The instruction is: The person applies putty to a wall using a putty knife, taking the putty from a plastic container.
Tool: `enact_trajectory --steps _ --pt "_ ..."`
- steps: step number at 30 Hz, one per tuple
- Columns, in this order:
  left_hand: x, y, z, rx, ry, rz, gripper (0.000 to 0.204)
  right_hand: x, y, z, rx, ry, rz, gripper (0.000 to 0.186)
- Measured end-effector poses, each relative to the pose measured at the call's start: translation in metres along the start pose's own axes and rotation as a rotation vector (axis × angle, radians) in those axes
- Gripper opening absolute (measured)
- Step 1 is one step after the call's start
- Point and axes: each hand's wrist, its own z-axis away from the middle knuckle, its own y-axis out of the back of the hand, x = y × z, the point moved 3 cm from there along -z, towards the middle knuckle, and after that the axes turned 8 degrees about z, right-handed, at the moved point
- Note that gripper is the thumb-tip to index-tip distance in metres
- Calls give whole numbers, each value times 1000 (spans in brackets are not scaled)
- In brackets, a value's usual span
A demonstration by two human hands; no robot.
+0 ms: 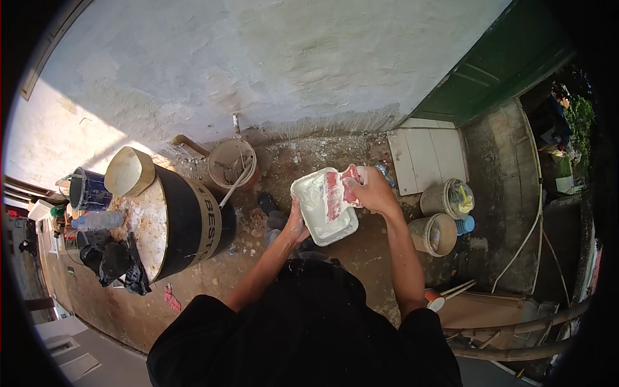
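Left hand: we see the left hand [296, 224] clasping the left edge of a tray [339, 235], its fingers partly hidden.
Right hand: the right hand [375, 189] pinches a red scraper [333, 194], smeared white.
Tray: held in front of the person's black shirt [309, 322], it carries white paste [314, 209]; the scraper lies across its right part, though we cannot tell how firmly it touches.
Drum: to the left, a black drum [177, 219] bears a bowl [129, 171], a bottle [98, 220] and a black bag [133, 266].
Wall: beyond the tray, we find a bucket [218, 155] near the pale wall [290, 64].
Right side: two pails [419, 235] [431, 202] stand side by side near a green door [496, 71].
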Motion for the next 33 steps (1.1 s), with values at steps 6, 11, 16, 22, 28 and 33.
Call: enact_trajectory --steps 6,11,16,22,28,33 --pt "2 -10 2 -13 -2 -4 98 33 -15 -13 31 41 -35 18" --pt "3 -6 4 -61 10 79 94 38 -22 -20 -103 48 -205 15" --pt "1 -4 4 -12 19 46 99 32 -32 -20 -187 75 -262 15" --pt "2 -5 7 14 -10 -1 99 22 -38 -16 -241 178 -253 17" --pt "2 1 6 21 3 13 100 21 -32 -3 -159 186 -249 16" --pt "4 -1 8 -9 -6 26 101 29 -20 7 42 41 -86 15"
